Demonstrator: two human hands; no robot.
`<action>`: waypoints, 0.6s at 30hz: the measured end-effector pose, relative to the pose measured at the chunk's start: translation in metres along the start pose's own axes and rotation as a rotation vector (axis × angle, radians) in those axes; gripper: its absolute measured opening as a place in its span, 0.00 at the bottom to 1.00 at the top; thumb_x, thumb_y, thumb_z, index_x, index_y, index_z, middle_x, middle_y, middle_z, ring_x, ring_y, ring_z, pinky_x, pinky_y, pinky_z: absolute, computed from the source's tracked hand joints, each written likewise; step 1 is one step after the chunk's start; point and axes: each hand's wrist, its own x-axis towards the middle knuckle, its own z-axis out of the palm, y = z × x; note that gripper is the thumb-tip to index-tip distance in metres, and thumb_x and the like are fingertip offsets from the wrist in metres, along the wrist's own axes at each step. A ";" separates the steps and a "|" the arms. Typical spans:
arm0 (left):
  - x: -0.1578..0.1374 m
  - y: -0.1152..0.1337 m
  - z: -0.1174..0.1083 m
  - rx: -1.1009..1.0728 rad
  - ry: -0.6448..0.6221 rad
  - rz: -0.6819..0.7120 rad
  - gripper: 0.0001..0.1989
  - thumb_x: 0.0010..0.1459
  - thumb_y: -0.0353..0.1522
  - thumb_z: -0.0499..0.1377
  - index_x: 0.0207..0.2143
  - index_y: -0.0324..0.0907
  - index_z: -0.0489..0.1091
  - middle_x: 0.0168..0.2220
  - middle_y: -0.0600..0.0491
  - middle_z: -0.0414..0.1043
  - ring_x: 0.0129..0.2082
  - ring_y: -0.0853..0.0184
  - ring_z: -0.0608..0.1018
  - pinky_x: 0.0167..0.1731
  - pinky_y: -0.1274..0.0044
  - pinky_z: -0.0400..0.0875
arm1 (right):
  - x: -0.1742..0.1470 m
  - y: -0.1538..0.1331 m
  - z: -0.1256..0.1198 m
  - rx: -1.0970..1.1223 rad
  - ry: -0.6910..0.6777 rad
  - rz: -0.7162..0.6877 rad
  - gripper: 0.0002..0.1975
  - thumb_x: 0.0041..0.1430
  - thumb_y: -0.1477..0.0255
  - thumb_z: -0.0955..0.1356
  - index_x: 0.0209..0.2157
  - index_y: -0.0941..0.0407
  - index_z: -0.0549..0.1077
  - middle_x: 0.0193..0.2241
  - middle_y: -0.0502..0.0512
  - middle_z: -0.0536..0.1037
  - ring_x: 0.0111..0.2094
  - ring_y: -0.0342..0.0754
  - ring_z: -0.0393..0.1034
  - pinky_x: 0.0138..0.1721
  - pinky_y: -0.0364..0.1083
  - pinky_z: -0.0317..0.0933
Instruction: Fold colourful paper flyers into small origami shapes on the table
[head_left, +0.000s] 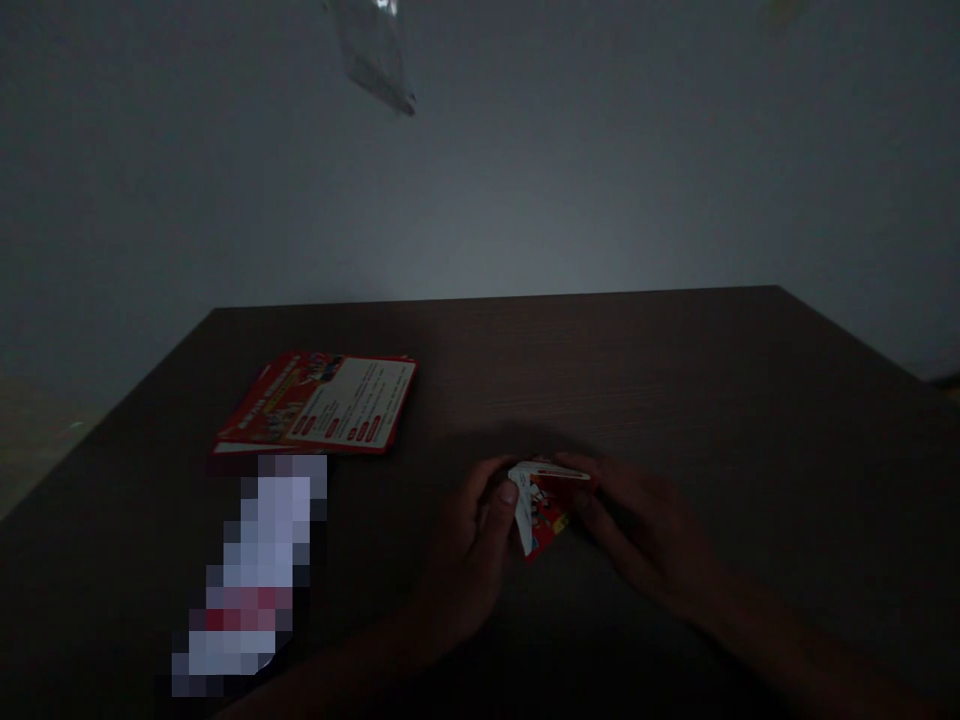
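Between my two hands is a small folded red-and-white printed paper, held just above the table with its creased layers angled apart. My left hand pinches its left side, thumb on the near face. My right hand grips the right end, with fingers closed around the edge. The fingertips behind the paper are hidden, and the light is dim. To the left lies a stack of red-and-white printed leaflets, apart from both hands.
The dark wood-grain table meets a grey wall. At the near left lies a bright, long object, blurred by pixelation, close to my left forearm. A clear plastic bag hangs on the wall.
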 end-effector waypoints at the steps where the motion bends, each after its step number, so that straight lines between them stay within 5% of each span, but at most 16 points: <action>1: 0.000 0.001 0.000 -0.022 -0.002 0.002 0.19 0.63 0.42 0.49 0.51 0.43 0.63 0.38 0.51 0.72 0.29 0.68 0.73 0.24 0.80 0.66 | 0.000 0.000 0.000 0.009 -0.011 -0.007 0.20 0.61 0.77 0.62 0.55 0.55 0.65 0.45 0.59 0.76 0.42 0.49 0.73 0.41 0.48 0.70; 12: 0.002 -0.005 0.001 -0.256 -0.036 0.027 0.21 0.63 0.41 0.50 0.53 0.38 0.61 0.28 0.53 0.71 0.23 0.70 0.72 0.22 0.79 0.66 | 0.000 -0.002 0.000 0.036 -0.091 -0.039 0.20 0.61 0.76 0.62 0.55 0.56 0.64 0.47 0.61 0.73 0.45 0.49 0.70 0.44 0.48 0.67; 18: 0.001 -0.005 -0.001 -0.275 -0.064 0.029 0.21 0.63 0.39 0.49 0.55 0.39 0.60 0.34 0.49 0.73 0.25 0.69 0.73 0.23 0.78 0.67 | -0.003 -0.002 -0.001 -0.093 -0.087 -0.101 0.30 0.54 0.63 0.69 0.57 0.55 0.61 0.50 0.63 0.71 0.49 0.53 0.68 0.45 0.51 0.67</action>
